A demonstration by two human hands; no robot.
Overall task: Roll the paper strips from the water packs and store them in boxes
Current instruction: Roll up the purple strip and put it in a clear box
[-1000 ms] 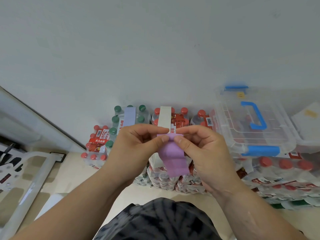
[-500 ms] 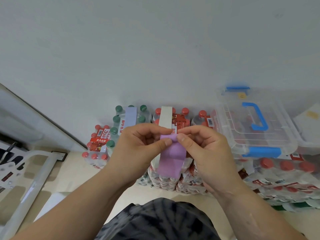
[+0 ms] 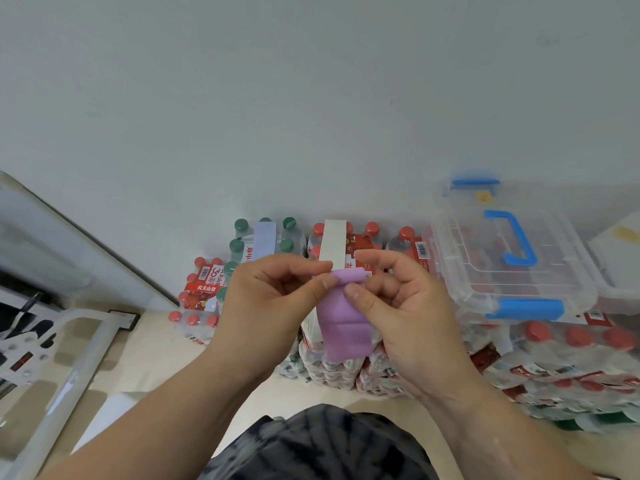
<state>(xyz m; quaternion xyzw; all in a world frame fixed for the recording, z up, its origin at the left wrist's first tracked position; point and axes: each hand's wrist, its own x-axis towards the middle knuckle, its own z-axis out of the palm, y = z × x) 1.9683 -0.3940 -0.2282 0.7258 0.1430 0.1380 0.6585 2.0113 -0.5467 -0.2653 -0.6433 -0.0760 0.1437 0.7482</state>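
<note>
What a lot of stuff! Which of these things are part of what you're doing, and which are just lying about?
Part of the job:
- purple strip, top end rolled, pinched by left hand and right hand
- white strip and pale blue strip, lying on the water packs
- clear box, lid on

Lying about:
- white frame, at left

light: even, soft, moderately bright | shadows: faint | focus: slightly soft | edges: wide-angle bending | glare: none strong
</note>
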